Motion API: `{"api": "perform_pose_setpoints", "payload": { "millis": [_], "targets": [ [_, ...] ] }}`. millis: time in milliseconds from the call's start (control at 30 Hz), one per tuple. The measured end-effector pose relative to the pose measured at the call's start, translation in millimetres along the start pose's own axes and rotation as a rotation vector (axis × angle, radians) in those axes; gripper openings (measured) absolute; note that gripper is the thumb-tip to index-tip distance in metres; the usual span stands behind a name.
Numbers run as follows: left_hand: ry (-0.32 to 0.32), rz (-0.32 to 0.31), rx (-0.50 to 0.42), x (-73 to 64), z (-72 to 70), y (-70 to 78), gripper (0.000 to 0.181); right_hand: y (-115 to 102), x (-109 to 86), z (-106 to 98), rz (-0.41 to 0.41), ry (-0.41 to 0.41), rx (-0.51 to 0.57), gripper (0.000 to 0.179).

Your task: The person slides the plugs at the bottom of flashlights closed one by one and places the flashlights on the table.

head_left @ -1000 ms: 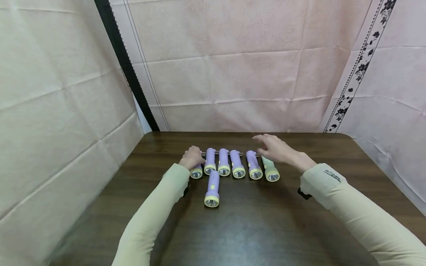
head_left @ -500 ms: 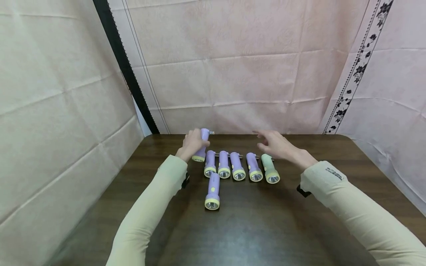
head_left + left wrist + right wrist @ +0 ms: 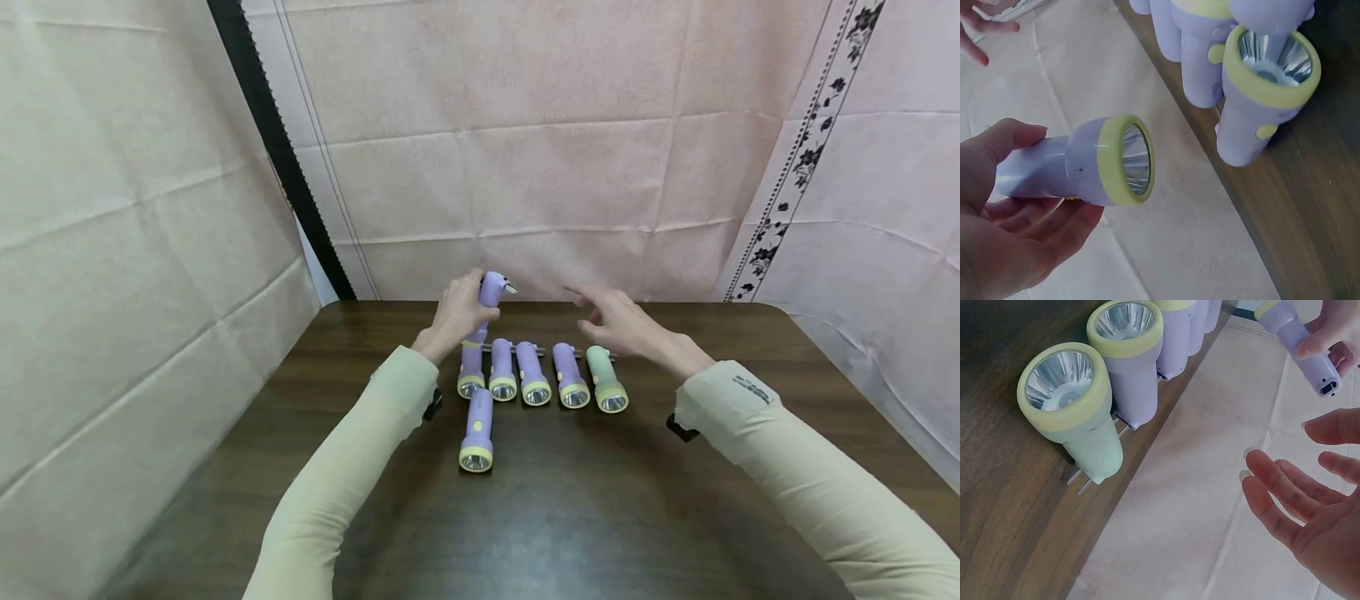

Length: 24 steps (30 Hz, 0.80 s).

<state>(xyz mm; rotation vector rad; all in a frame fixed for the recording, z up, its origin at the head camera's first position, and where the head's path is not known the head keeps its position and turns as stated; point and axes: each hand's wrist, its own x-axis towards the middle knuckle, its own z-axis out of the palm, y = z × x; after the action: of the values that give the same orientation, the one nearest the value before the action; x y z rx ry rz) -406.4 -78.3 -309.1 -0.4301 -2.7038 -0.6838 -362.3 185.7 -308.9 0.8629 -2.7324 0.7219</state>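
Observation:
My left hand (image 3: 457, 312) grips a purple flashlight (image 3: 1088, 162) with a yellow rim, held up off the table behind the row. Metal plug prongs stick out near its tail in the head view. My right hand (image 3: 618, 321) hovers with fingers loosely bent and holds nothing, above and behind the row's right end. Below it lies a pale green flashlight (image 3: 607, 380), prongs out to the side. Left of that one lie several purple flashlights, among them a purple flashlight (image 3: 571, 377). A single purple flashlight (image 3: 477, 429) lies in front of the row.
The brown wooden table (image 3: 585, 517) has its far edge just behind both hands. A pale cloth (image 3: 562, 175) with fold creases hangs behind it, and more cloth covers the left and right sides. The flashlights in the row lie close together, heads towards me.
My left hand has lifted the leftmost purple flashlight from the row, then carried it up and to the right. My right hand has stayed nearly in place.

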Motion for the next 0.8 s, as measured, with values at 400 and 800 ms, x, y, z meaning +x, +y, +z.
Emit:
{"api": "perform_pose_setpoints", "payload": {
  "millis": [400,800],
  "targets": [
    [-0.028,0.096,-0.036,-2.0,12.0,10.3,0.044,-7,2.8,6,-0.097,-0.009,-0.018,0.069],
    [-0.007,0.159,-0.040,-5.3,19.0,19.3,0.045,-15,6.2,9,-0.136,-0.030,-0.014,0.074]
  ]
}}
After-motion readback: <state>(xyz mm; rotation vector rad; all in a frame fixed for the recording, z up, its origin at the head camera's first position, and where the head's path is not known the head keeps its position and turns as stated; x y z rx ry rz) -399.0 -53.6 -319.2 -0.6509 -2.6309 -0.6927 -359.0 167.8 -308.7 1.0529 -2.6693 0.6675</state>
